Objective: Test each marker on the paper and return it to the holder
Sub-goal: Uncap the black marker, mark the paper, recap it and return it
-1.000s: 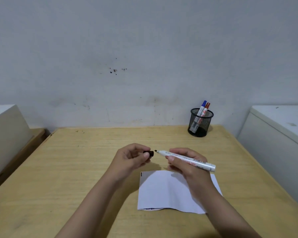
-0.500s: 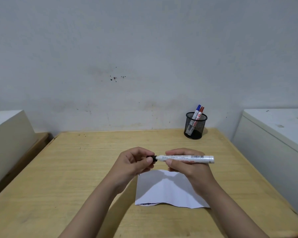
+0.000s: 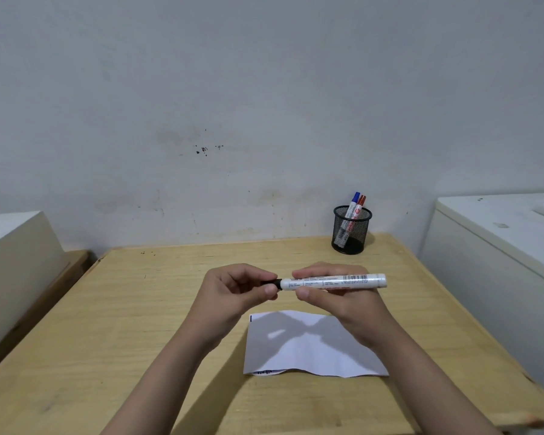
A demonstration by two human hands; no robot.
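I hold a white marker (image 3: pixel 333 281) level above the wooden table (image 3: pixel 132 309). My right hand (image 3: pixel 336 296) grips its barrel. My left hand (image 3: pixel 236 290) pinches the black cap (image 3: pixel 275 283), which sits on the marker's left end. Below both hands lies a white sheet of paper (image 3: pixel 311 350) with a short dark mark at its top left corner and writing at its bottom left edge. A black mesh holder (image 3: pixel 351 230) stands at the table's far right, with a blue-capped marker (image 3: pixel 354 200) and a red-capped marker (image 3: pixel 361 203) leaning in it.
A white cabinet (image 3: pixel 496 246) stands right of the table and a white box (image 3: pixel 10 252) left of it. A grey wall rises directly behind the table. A lower wooden surface (image 3: pixel 76 262) shows at the left.
The black cap, held apart from the bare tip one second ago, now sits on the marker's end. The marker has turned level, and my view has tilted up slightly.
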